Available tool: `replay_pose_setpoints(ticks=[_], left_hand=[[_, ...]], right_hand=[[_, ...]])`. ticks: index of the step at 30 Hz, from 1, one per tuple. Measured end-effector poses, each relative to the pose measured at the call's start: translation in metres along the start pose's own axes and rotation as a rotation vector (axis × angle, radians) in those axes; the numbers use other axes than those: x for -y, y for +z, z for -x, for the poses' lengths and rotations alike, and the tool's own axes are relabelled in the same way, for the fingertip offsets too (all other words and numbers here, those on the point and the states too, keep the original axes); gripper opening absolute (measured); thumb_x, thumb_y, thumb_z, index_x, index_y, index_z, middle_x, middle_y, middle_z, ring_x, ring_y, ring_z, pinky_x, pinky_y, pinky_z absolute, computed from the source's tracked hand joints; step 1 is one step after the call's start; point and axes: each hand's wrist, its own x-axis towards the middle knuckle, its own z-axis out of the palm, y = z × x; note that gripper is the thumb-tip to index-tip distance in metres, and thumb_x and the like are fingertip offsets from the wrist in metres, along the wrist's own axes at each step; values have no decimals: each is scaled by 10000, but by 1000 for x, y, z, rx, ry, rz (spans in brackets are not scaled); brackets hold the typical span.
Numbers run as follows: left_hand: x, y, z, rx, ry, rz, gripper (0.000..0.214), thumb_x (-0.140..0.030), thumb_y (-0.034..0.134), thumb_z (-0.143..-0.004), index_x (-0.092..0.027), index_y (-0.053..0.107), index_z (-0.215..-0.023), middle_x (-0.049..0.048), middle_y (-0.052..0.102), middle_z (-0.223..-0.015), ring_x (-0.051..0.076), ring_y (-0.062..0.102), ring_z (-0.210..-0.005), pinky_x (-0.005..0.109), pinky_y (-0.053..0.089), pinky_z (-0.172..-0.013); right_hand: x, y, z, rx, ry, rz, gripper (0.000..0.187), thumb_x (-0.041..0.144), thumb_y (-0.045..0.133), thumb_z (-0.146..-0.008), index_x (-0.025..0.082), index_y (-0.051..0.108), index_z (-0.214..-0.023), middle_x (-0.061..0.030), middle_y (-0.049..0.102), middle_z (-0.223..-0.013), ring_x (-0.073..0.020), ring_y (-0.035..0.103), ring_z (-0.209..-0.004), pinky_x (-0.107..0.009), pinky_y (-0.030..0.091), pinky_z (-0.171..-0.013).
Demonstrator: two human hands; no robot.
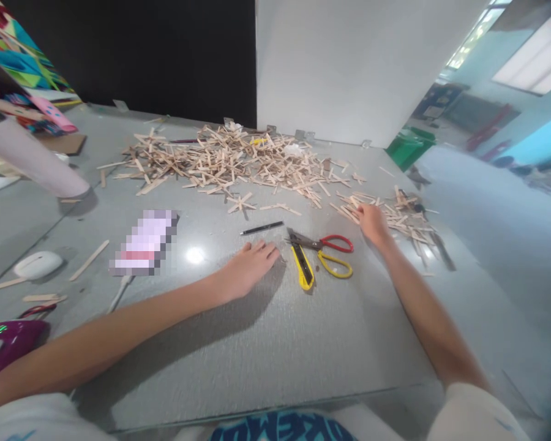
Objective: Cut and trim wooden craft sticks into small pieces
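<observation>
My left hand (252, 266) lies on the grey table with its fingers stretched out, holding nothing. Just right of it are a yellow box cutter (303, 269) and scissors (335, 263) with one red and one yellow handle loop. A dark pen (261, 228) lies above my left fingertips. At the right, my right hand (373, 223) reaches into a small heap of wooden craft sticks (408, 223). Its fingers are curled in among the sticks, and what they grip is hidden.
A large pile of craft sticks (224, 159) spreads along the back. On the left are a phone (144, 242) with a cable, a white computer mouse (38, 264), a pale bottle (37, 156) and a purple device (13, 343). A green bin (411, 148) stands beyond the table's right edge.
</observation>
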Motion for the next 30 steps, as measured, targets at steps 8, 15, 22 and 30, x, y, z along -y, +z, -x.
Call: replay_pose_setpoints(ticks=[8,15,22,30], left_hand=[[4,-5,4,23,-4,22,685,116,604,-806,-119,560,-1448,232,589,-1571,398,586,-1391,466,521,-1001],[11,-19,2,-155,-249,175,564,-47,517,-1038,-97,467,-1598,228,614,-1551,378,693,-1298,474,576,-1014],[12,-24,0,-172,-202,365,286,-281,502,-1153,-196,753,-1260,108,826,-1221,302,793,-1121,377,564,-929],[25,-18,10,-174,-338,282,366,-246,440,-1147,-179,758,-977,133,813,-983,278,781,-903,355,498,-773]], right_hand=[[25,-22,12,-136,-42,-109,411,180,507,-1019,79,786,-1303,-226,825,-1130,-331,737,-1043,-447,519,-997],[113,-35,65,48,-486,-341,206,229,669,-1025,192,867,-1072,-86,857,-1011,-242,770,-865,-345,582,-885],[180,-39,126,257,-790,-528,173,198,644,-1094,198,817,-1099,-75,831,-1022,-211,761,-901,-320,558,-872],[158,-4,129,225,-756,-218,366,138,642,-1040,211,725,-1389,-175,689,-1456,-337,655,-1350,-539,530,-1187]])
